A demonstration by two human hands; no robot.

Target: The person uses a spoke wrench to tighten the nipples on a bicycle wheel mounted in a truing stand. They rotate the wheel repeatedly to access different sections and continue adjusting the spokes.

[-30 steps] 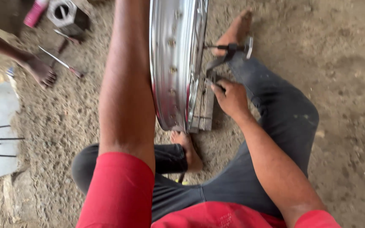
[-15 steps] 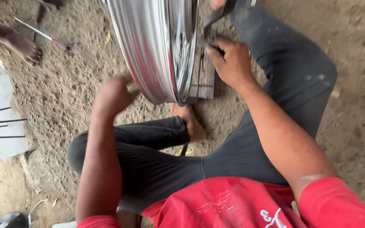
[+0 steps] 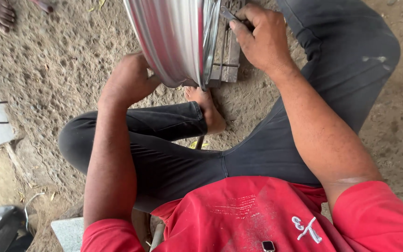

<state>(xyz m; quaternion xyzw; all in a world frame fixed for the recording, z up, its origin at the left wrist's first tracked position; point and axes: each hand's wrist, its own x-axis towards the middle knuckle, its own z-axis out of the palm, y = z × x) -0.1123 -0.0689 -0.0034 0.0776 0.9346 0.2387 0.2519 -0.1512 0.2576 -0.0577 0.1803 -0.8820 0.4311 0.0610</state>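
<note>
Seated on the dirt floor (image 3: 57, 70), the person steadies the upright chrome wheel rim (image 3: 173, 42) with the left hand (image 3: 129, 79) cupped under its lower edge, while the right hand (image 3: 262, 39), right of the rim, grips a small metal wrench (image 3: 228, 13) at the spokes.

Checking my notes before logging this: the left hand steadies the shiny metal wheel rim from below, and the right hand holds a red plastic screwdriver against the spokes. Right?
Not quite. In the head view the right hand holds a small grey metal wrench, not a red screwdriver. The left hand does steady the shiny metal wheel rim from below.
</note>
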